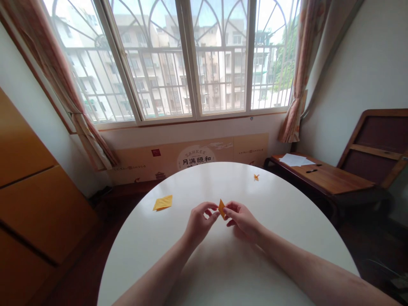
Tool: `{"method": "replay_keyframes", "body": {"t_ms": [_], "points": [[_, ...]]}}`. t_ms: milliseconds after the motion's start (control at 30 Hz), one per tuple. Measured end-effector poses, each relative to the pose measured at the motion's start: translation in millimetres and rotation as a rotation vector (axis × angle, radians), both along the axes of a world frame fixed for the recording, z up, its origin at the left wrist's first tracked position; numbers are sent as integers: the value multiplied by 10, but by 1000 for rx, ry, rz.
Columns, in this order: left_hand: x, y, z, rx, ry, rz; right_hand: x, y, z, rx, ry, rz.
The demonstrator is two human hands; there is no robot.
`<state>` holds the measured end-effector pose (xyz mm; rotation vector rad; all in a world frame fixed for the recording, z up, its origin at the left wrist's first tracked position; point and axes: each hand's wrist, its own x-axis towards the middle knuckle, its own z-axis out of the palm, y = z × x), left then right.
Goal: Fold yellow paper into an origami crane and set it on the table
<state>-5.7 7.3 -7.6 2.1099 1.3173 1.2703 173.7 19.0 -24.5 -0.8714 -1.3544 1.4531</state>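
Above the middle of the white round table [140, 255], a small folded piece of orange-yellow paper [221, 205] stands upright as a pointed diamond shape. My right hand [241, 216] pinches its right side, the thumb lying over the paper's face. From the left, my left hand [200, 219] has thumb and forefinger closed at the paper's left edge. How the lower folds lie is partly hidden by the fingers.
Several yellow paper sheets [163, 202] lie at the table's left. A small folded paper crane [256, 177] sits at the far right. Beyond the table's right edge, a wooden bench [338, 180] bears white papers [295, 160] and a black pen [311, 171].
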Motion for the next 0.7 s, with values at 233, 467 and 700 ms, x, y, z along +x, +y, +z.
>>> {"method": "replay_keyframes", "body": {"t_ms": [233,467,700], "points": [[-23,6,12,5,25,-43,-21,22,-41,49,-62,48],[4,-8,-1,-14,-35,-63,-15,41,-65,70,-109,49],[11,-2,-24,-49,-91,-35,0,21,-70,70,-100,47]]}}
